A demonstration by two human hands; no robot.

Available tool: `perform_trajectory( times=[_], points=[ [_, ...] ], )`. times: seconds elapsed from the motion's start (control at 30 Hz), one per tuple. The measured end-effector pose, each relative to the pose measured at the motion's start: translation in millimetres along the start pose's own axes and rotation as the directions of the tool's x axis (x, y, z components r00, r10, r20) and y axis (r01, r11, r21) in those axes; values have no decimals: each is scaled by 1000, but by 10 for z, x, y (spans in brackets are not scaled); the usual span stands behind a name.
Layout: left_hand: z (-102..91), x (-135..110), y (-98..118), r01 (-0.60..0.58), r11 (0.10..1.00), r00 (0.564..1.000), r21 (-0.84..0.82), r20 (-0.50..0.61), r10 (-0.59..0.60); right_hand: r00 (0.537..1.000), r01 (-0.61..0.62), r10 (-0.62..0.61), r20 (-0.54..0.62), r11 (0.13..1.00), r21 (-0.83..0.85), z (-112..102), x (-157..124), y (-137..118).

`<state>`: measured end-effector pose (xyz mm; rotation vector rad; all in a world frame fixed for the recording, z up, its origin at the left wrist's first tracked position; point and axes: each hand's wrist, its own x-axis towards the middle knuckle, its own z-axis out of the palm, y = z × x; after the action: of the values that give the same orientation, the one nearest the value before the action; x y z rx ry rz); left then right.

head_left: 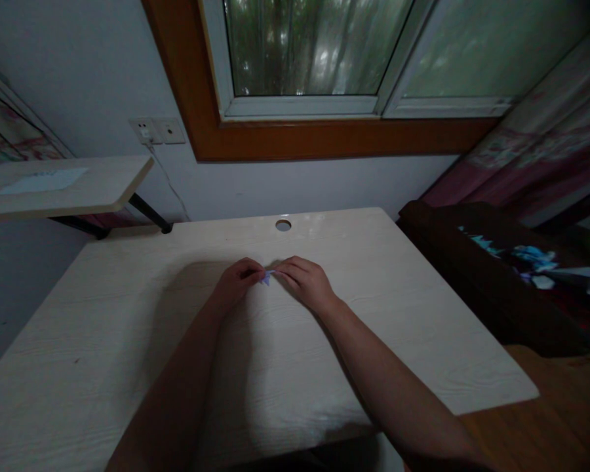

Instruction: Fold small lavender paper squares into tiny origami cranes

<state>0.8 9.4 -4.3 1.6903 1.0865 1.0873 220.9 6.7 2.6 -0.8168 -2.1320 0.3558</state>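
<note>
A small pale purple folded piece (266, 278), perhaps paper, is held between my two hands over the middle of the desk. My left hand (236, 280) pinches its left side between thumb and fingers. From the right, my right hand (305, 280) grips a thin, light strip end of the same piece with its fingertips. The fingers cover much of it, so its full shape is hidden. Both forearms reach across the pale wood-grain desk (393, 328).
A raised shelf (128, 174) on black legs stands at the back left, with a paper sheet (44, 181) on it. A round cable hole (284, 225) sits near the desk's back edge. To the right is a dark wooden piece of furniture (452, 262) with blue and white items (533, 259).
</note>
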Motion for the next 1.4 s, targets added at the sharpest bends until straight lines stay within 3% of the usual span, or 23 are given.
perform_trajectory(
  times=[0.2,0.4,0.67,1.03,1.4],
  points=[
    [14,-11,44,64,992,998,-108,-7,-66,1000,-10,10,-26,1000,-3,7,0,-4],
    [16,-1,65,76,993,995,-90,-50,-81,995,-41,45,-87,998,52,19,3,17],
    [28,-34,95,74,939,989,-336,-98,-114,979,-177,181,-95,983,50,100,-12,95],
    [57,10,-41,152,968,968,-201,-167,-187,986,-165,166,-4,984,60,140,-30,101],
    [31,-12,34,181,948,945,-263,-219,-241,992,-108,106,73,994,27,151,-41,94]
  ],
)
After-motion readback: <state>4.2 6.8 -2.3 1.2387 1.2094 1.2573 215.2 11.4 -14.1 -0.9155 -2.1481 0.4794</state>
